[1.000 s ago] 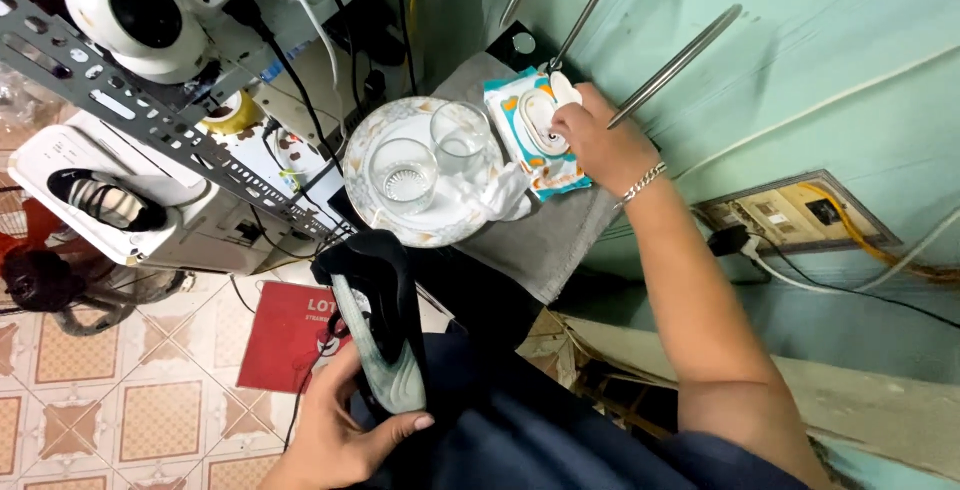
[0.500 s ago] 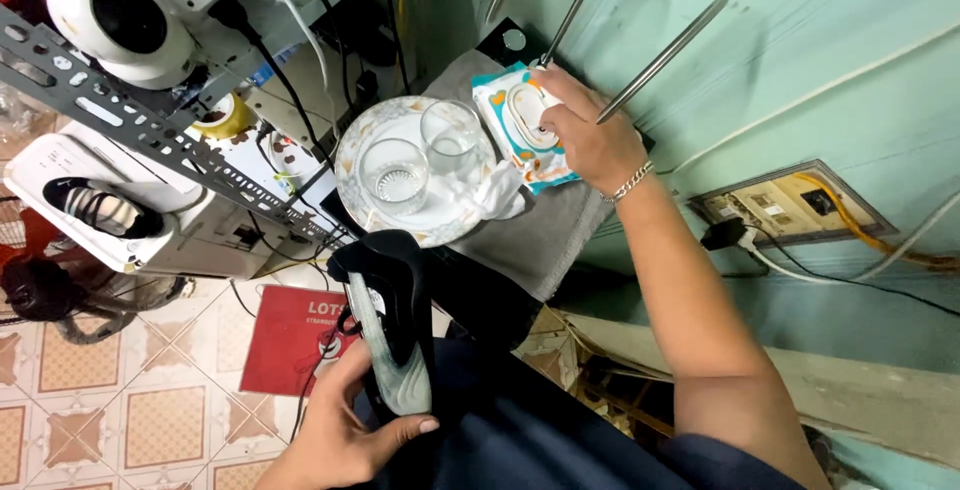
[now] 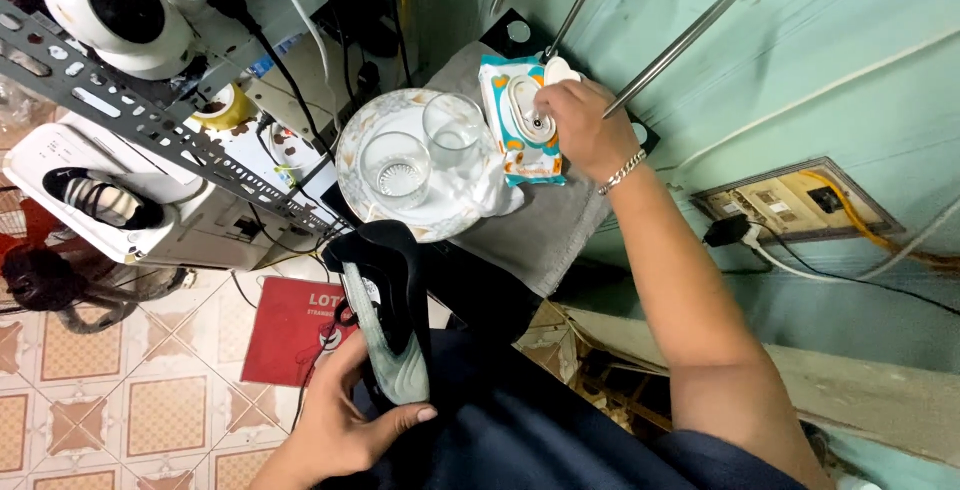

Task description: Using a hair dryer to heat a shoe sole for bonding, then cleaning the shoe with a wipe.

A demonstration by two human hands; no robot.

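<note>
We wore a thin silver chain bracelet (image 3: pixel 622 172) just behind our right hand (image 3: pixel 578 125), the forearm above it bare. Our left hand (image 3: pixel 345 420) carried no ring or band. Dark navy trousers (image 3: pixel 540 430) covered our lap beside that hand.

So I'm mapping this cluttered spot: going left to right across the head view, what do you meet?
White round camera → yellow tape roll → black shoe held in the left hand → glass on the plate → wet-wipes pack → right hand → wall socket panel.
</note>
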